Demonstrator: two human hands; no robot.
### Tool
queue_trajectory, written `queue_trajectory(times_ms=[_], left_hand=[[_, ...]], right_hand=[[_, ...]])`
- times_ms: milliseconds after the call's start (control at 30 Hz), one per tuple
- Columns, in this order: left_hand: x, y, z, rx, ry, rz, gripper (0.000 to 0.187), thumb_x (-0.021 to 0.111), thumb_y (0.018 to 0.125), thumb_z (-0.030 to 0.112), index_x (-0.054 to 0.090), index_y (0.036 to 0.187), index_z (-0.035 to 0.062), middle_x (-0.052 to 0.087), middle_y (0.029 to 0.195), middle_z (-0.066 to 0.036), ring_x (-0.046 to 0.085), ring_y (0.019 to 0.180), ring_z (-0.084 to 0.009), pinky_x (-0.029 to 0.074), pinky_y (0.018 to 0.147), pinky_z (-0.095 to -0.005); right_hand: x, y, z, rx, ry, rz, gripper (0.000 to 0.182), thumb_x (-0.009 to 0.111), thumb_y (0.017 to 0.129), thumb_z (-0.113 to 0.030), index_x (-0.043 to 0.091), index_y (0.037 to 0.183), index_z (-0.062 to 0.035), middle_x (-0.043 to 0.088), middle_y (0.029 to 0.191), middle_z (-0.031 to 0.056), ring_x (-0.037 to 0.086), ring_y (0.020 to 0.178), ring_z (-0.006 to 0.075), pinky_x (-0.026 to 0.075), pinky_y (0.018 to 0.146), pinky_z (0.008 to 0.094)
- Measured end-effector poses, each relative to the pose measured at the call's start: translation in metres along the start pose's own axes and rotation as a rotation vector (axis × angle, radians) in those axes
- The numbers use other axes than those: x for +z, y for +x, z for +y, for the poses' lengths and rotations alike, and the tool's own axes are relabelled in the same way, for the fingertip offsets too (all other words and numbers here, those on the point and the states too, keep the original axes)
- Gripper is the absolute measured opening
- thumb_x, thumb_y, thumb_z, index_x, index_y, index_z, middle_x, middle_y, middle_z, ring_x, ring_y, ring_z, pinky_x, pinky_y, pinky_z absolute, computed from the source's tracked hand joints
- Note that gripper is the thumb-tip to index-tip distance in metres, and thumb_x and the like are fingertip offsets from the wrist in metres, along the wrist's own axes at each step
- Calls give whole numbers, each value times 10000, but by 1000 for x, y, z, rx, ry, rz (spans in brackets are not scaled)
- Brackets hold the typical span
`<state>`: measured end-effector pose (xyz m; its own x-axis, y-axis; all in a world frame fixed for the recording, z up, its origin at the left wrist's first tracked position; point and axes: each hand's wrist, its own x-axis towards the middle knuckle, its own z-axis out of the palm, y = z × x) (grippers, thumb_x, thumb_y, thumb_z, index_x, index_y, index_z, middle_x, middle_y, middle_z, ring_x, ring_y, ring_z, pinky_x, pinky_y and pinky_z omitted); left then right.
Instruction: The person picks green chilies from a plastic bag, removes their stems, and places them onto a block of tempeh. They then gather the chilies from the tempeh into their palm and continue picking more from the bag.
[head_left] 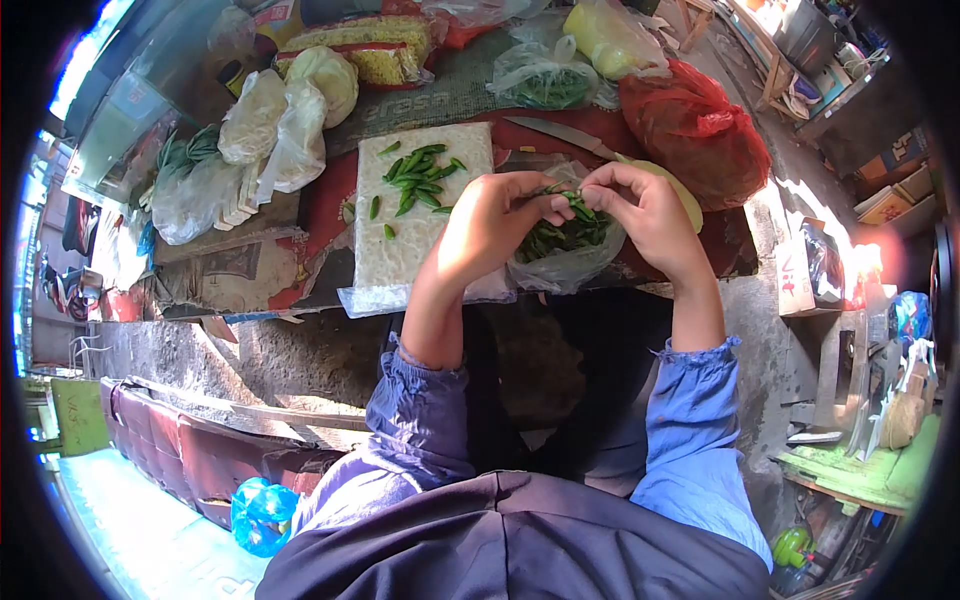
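Both of my hands meet over a clear plastic bag (pixel 570 270) filled with small green chilies (pixel 545 240). With bent fingers, my left hand (pixel 490 222) is closed on a green chili, partly hidden by the fingertips. My right hand (pixel 650 215) pinches at the chili's other end with thumb and forefinger; what exactly lies between those fingertips is too small to make out. Left of the bag, several loose green chilies (pixel 418 178) lie on a flat white slab in plastic (pixel 390 250). A knife (pixel 560 134) rests beyond my hands, blade toward the left.
A red plastic bag (pixel 700 130) stands at the right, beside a yellowish round object (pixel 680 190). Behind are a knotted bag of greens (pixel 550 80) and yellow noodle packs (pixel 360 55). Clear bags (pixel 255 120) crowd the left side. The table's front edge is near my lap.
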<state>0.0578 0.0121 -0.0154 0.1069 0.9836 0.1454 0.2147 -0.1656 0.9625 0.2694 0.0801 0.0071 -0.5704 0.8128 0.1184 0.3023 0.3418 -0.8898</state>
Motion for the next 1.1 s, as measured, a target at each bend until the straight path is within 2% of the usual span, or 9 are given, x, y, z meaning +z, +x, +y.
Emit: queue_trajectory(times_ms=[167,233,467,633,733,767,833,1033,1100], left_hand=[[1,1,1,-32,-52,19,187,649,1011,110,738,1056,-48,755,899,-47,658,851,-75,526,820,-250],[1,2,0,-47,-30,38,192,660,1008,121,739,1050,-48,754,894,-48,656,847,-74,525,812,-249],[3,2,4,-69,-22,68,226,689,1001,170,739,1007,-51,750,875,-44,646,841,-68,518,789,-249],[-1,0,1,6,-185,0,231,680,1016,178,733,1036,-46,740,917,-48,646,860,-84,519,795,-255],[-1,0,4,29,-264,-30,231,676,1021,177,726,1054,-46,732,942,-49,647,874,-94,520,800,-257],[-1,1,3,16,-227,-3,217,677,1018,165,729,1048,-43,732,933,-44,647,873,-89,519,803,-254],[-2,2,0,4,-190,22,203,677,1014,152,732,1042,-41,732,925,-38,648,872,-84,519,806,-251],[2,-1,8,-72,141,47,160,699,963,98,744,1034,-38,767,879,-69,680,818,-84,539,790,-267],[6,-1,0,50,116,67,194,720,926,143,754,1041,-9,758,836,-113,663,742,-115,531,720,-312]], right_hand=[[2,1,5,64,268,-37,182,710,977,-153,723,997,28,729,915,37,641,909,75,510,846,289],[3,-1,0,-37,24,44,184,713,972,-150,719,1000,32,731,892,43,654,893,91,508,842,287],[5,-5,-8,-43,-163,74,207,703,981,-155,692,991,52,720,888,55,644,883,105,507,832,302],[-2,-5,4,65,419,-145,182,670,1007,-145,660,1099,12,666,955,16,600,912,86,491,856,274],[-4,0,12,62,539,-192,174,665,1011,-143,657,1125,-12,659,978,-1,590,942,67,479,878,252],[-4,0,11,61,539,-192,174,665,1011,-143,657,1125,-12,659,978,-1,590,942,67,479,878,252],[-3,0,8,41,83,-21,185,681,996,-137,659,1132,-14,671,987,18,610,1000,100,477,914,273],[5,0,-10,-91,30,65,210,756,913,-120,703,1095,-28,695,1058,61,629,1102,190,479,970,343],[11,0,-13,-158,-15,68,205,772,895,-127,717,1064,-28,703,1052,64,632,1101,194,480,970,345]])
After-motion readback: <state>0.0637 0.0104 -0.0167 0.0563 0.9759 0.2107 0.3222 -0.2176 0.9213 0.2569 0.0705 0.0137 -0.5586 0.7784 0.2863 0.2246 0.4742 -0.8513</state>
